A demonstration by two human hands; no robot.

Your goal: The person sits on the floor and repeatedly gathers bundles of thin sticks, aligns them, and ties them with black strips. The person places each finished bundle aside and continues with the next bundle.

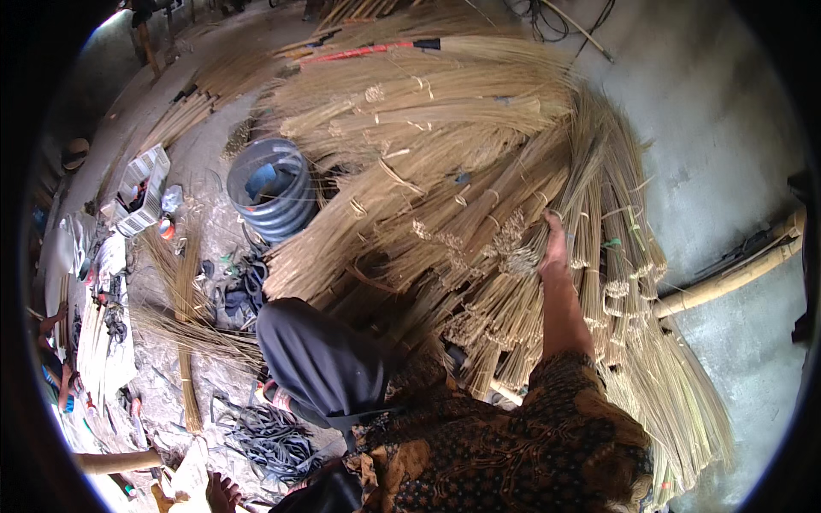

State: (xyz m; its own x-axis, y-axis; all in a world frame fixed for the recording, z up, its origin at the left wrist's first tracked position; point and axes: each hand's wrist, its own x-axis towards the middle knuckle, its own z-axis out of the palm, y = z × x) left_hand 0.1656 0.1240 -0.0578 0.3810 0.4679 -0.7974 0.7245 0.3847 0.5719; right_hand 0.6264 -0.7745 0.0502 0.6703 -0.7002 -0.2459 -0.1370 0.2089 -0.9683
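My right arm, in a dark patterned sleeve, stretches away from me into a large heap of dry, tan stalks [410, 197]. At its end my right hand [555, 244] is closed on a tied bundle of thin stalks [523, 258], near the cut ends. The thumb shows; the other fingers are mostly hidden. More tied bundles [629, 231] lie just right of the hand. At the lower left edge, part of a hand [224, 493], seemingly my left hand, shows beside white material; its arm is out of view and its grip is unclear.
Left of the heap stands a ribbed blue-grey bucket [272, 192]. Beyond it are a white crate [144, 190] and a red pole [363, 53] on the stalks. Dark strips [272, 440] lie by my leg. A bamboo pole [731, 269] leans at right; another person's arm [53, 321] shows far left.
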